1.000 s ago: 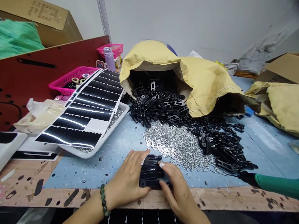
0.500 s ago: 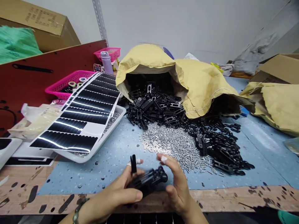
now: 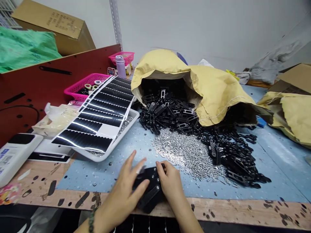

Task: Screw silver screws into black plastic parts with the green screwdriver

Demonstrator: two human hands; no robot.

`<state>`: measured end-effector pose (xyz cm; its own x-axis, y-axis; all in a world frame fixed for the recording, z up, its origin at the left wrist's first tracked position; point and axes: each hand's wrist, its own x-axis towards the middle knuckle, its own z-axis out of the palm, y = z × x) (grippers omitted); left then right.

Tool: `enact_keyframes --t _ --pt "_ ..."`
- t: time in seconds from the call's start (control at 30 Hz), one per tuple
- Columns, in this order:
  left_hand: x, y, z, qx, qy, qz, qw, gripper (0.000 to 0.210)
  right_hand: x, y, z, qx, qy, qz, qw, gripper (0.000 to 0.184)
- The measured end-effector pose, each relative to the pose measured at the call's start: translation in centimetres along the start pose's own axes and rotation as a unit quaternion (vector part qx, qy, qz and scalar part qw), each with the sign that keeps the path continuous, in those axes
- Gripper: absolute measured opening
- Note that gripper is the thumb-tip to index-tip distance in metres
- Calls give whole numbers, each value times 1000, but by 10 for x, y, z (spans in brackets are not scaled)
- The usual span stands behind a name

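Note:
A bundle of black bracket-like parts with silver screw heads (image 3: pixel 148 191) is between my hands at the front edge of the bench. My right hand (image 3: pixel 171 181) grips its upper right side, thumb and fingers closed on it. My left hand (image 3: pixel 128 187) lies against its left side with fingers spread apart, slightly blurred. White tape wraps one left finger. Just beyond lies a heap of small silver screws and nuts (image 3: pixel 187 155). More black parts (image 3: pixel 167 113) spill from the mouth of a yellow paper sack (image 3: pixel 161 60).
A white tray (image 3: pixel 97 158) of small metal pieces stands on the left, with a sheet of black stickers (image 3: pixel 94 113) across it. Behind it are a pink basket (image 3: pixel 80 82) and a purple bottle (image 3: pixel 120 66). Another yellow sack (image 3: pixel 296 116) lies at the right.
The view has swung left. My right hand, apart from the black parts earlier, now grips them. My left fingers have opened, and the bundle has turned so its screw heads show.

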<state>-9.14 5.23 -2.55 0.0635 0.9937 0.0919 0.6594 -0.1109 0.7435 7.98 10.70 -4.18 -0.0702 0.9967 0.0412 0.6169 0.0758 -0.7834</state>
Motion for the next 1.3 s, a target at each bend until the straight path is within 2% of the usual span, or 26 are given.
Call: enact_keyframes --t 0.07,0.13,0.23,0.33,0.4,0.47,0.5,0.6,0.63,0.7,0.73,0.83,0.97,1.03,1.13,1.3 --pt "6 1 9 53 -36 33 997 46 0 -1 2 -88 27 -36 995 30" --pt "14 2 10 53 -22 31 998 44 0 -4 1 -145 69 -93 983 27" --pt "20 6 -5 19 8 11 1000 38 0 -13 -10 -97 97 -182 974 19" --pt "19 12 -22 -6 -29 29 999 39 -1 -30 -22 26 13 -243 970 30" --pt "17 14 -27 -32 -48 43 997 43 -2 -42 -28 63 -56 -280 956 36" --pt "12 14 -27 -71 -32 30 996 45 -6 -48 -33 81 -85 -307 945 31" --pt "9 14 -25 -87 -6 10 996 45 -8 -48 -37 96 -81 -308 943 27" --pt "-3 15 -13 -65 84 -44 993 57 -15 -38 -52 146 -32 -246 958 15" --pt "-8 16 -6 -33 85 -36 995 72 -16 -33 -58 156 -20 -210 965 12" --pt "-15 19 7 48 37 22 998 104 -19 -22 -68 165 -27 -142 976 10" --pt "-17 20 13 88 21 52 995 109 -20 -17 -71 169 -42 -114 978 10" --pt "-20 19 19 162 37 90 982 96 -23 -6 -71 199 -91 -51 974 13" --pt "-35 13 6 182 44 184 965 64 -28 1 -57 238 -129 4 963 16" --pt "-46 12 1 189 21 214 958 62 -29 1 -52 249 -146 14 957 16" --pt "-59 13 3 201 -22 219 954 63 -29 1 -49 246 -173 15 954 15" --pt "-61 14 7 217 -46 215 951 64 -29 2 -51 169 -190 -29 967 15"
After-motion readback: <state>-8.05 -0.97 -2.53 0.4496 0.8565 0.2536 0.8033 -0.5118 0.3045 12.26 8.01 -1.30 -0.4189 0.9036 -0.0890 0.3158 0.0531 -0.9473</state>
